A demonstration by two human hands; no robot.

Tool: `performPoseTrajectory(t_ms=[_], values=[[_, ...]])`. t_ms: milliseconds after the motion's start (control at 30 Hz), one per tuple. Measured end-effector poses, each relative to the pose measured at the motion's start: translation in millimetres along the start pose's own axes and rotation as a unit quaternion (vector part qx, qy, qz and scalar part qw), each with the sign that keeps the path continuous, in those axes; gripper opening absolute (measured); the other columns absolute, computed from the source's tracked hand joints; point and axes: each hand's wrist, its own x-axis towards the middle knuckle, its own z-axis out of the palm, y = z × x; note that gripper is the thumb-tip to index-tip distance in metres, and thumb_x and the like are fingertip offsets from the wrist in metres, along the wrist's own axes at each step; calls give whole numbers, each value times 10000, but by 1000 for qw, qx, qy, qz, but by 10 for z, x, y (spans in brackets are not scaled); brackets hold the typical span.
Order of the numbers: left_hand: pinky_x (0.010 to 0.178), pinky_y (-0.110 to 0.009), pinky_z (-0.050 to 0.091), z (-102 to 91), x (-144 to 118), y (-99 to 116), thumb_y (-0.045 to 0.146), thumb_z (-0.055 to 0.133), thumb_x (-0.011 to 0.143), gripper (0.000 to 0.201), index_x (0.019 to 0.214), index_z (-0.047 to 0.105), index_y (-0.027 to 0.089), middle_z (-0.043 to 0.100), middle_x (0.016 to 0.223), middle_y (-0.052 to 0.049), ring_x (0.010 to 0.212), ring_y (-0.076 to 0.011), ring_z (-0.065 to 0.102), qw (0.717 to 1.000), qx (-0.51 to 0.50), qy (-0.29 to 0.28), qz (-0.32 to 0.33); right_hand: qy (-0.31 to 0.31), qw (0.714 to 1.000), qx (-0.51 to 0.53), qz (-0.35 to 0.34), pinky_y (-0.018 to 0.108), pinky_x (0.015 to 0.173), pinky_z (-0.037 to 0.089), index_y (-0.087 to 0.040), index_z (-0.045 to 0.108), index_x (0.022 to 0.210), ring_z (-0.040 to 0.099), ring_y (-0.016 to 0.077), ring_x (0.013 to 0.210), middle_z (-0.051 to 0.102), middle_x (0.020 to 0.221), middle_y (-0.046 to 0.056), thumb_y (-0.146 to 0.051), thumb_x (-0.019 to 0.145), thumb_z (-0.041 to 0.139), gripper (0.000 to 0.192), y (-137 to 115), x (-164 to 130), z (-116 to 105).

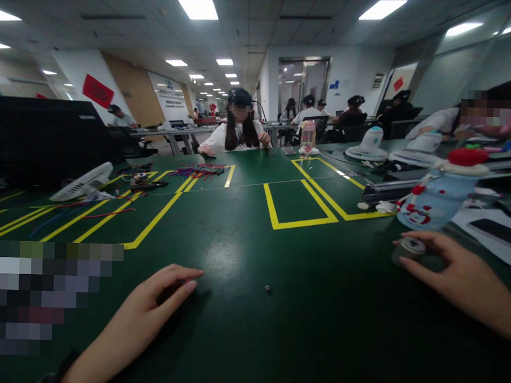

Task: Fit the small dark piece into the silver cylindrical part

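My right hand (454,265) has thumb and fingers around a small grey cylinder (408,251) with a silvery round top, at the right of the green table. Whether it is a motor or a little can, I cannot tell. Just behind it stands a light blue bottle (433,195) with a red top. My left hand (155,302) rests low over the table at the left, fingers stretched out, thumb apart from them and nothing held. Between the hands lies a tiny dark ring-shaped part (268,288), touched by neither.
Yellow tape (304,222) marks out areas on the green table (233,336). Coloured wires (203,170) and a white fan (82,182) lie to the left. More white fans (368,148) and a clear bottle (308,138) stand farther back. A person (241,127) sits opposite.
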Motion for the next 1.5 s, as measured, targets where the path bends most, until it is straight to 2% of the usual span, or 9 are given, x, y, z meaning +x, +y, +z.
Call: performPoseTrajectory(t_ms=[100, 233, 367, 500, 667, 900, 1033, 1333, 1500], values=[[857, -287, 490, 14, 15, -49, 449, 517, 899, 281, 1131, 611, 322, 648, 1088, 10, 1010, -202, 612, 1000, 5, 3, -12, 47, 998, -43, -21, 390, 738, 514, -263, 538, 1183, 636, 294, 947, 638, 1110, 93, -563, 691, 654, 587, 113, -17, -42], [841, -308, 511, 53, 37, -8, 438, 513, 904, 276, 1119, 626, 307, 648, 1096, -11, 997, -213, 618, 1000, 11, -15, 9, 135, 970, -43, -197, 493, 996, 352, -242, 532, 1212, 476, 315, 1194, 537, 1278, 92, -532, 700, 665, 604, -624, -120, 73], [840, -331, 520, 47, 13, 71, 409, 507, 918, 247, 1107, 629, 306, 636, 1079, -18, 990, -217, 618, 999, 8, -36, 35, -118, 942, 85, -303, 405, 905, 397, -308, 575, 1223, 514, 221, 1079, 583, 1193, 44, -407, 823, 609, 413, -1691, -197, 404], [858, -348, 511, 25, -17, 118, 389, 496, 928, 229, 1097, 632, 314, 628, 1078, -14, 1004, -218, 610, 998, 8, -38, 40, -202, 909, 137, -337, 356, 794, 400, -262, 696, 957, 530, 177, 896, 635, 955, 33, -339, 859, 578, 172, -2133, -147, 642], [867, -347, 507, 36, -15, 118, 370, 495, 925, 227, 1085, 644, 308, 629, 1057, -15, 977, -208, 611, 998, 19, -44, 51, -194, 938, 164, -237, 293, 725, 448, -221, 647, 931, 556, 141, 813, 624, 930, 33, -327, 883, 515, 176, -1727, -30, 353], [852, -349, 513, 75, 5, 124, 362, 495, 926, 255, 1129, 637, 302, 627, 1047, -31, 958, -207, 610, 997, 27, -37, 64, 54, 996, -59, -41, 335, 784, 437, -215, 594, 947, 571, 189, 909, 614, 1023, 80, -422, 876, 472, 251, -563, 43, -410], [864, -369, 506, 72, 10, 129, 372, 490, 926, 244, 1099, 645, 296, 623, 1048, -31, 966, -213, 607, 997, 31, -39, 61, -20, 996, -57, 66, 329, 740, 448, -236, 611, 960, 611, 171, 823, 636, 1008, 83, -460, 861, 484, 275, -143, 8, -512], [841, -357, 521, 63, -9, 113, 361, 518, 906, 242, 1097, 660, 318, 643, 1030, -23, 943, -211, 621, 997, 28, -33, 66, -42, 993, 14, 110, 337, 695, 462, -244, 628, 1006, 641, 161, 758, 672, 957, 80, -489, 857, 493, 317, -240, -36, -486], [839, -342, 523, 70, -1, 108, 370, 526, 897, 236, 1073, 672, 311, 645, 1027, -23, 938, -209, 627, 997, 35, -26, 67, 30, 996, -18, 86, 299, 627, 466, -267, 669, 959, 652, 144, 701, 700, 864, 61, -526, 823, 541, 320, -200, -44, -477]])
